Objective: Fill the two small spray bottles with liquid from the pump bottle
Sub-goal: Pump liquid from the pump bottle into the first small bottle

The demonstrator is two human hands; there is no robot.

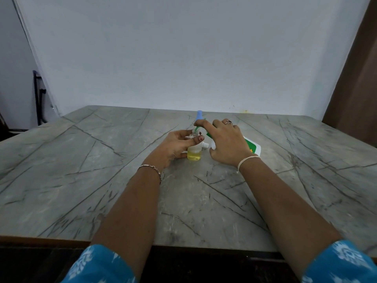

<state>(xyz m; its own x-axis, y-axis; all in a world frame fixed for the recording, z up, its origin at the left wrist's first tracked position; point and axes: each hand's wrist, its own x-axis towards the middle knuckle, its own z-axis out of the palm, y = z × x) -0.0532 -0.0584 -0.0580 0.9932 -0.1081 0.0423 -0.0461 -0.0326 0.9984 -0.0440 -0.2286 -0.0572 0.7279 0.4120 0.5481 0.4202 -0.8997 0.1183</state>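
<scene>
Directly inside the curled fingers of the left hand point(176, 147), a clear spray bottle point(194, 155) stands on the surface point(102, 160), yellow liquid low inside. The right hand point(226, 144) grips the tilted pump bottle point(252, 147), forefinger on its green nozzle point(196, 130) above the mouth. Beyond the fingertips, a blue spray bottle point(199, 115)

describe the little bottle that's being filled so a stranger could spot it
On the grey veined table, look near its middle. The left hand grips a small clear bottle standing upright. Unlike the blue-capped bottle behind it and the white, green-labelled pump bottle in the right hand, it is uncapped with yellow liquid in its lower part.
</scene>
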